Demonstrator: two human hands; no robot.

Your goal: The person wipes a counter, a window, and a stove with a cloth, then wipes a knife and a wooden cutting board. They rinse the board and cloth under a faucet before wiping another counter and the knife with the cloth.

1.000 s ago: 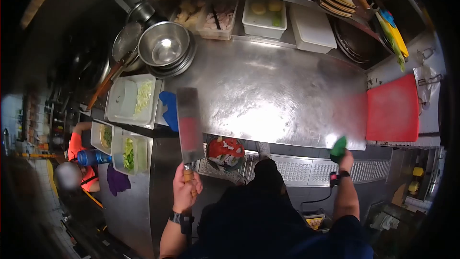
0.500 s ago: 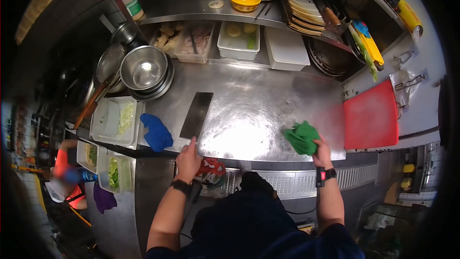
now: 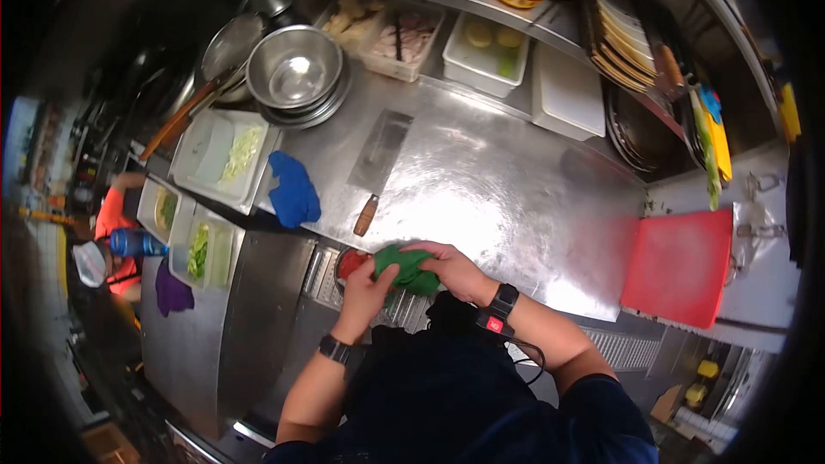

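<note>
A bunched green cloth (image 3: 406, 268) is between my two hands, just off the front edge of the steel counter (image 3: 516, 198). My left hand (image 3: 366, 292) is closed on the cloth's left side, thumb on top. From the right, my right hand (image 3: 460, 272) grips the same cloth. Just beyond them a cleaver (image 3: 381, 153) lies flat on the counter, its wooden handle pointing toward me and touched by neither hand. Left of the cleaver sits a crumpled blue cloth (image 3: 293, 191). Something red (image 3: 351, 265) shows beside my left fingers, partly hidden.
Stacked steel bowls (image 3: 295, 69) and a white tub of shredded vegetable (image 3: 215, 155) stand at the left. Food tubs (image 3: 485, 51) line the back under a shelf. A red cutting board (image 3: 679, 265) lies at the right. Another person (image 3: 116, 232) is at far left.
My right hand has brought the green cloth left and toward my body. My left hand has come off the cleaver's handle and now holds the cloth too. The view has turned.
</note>
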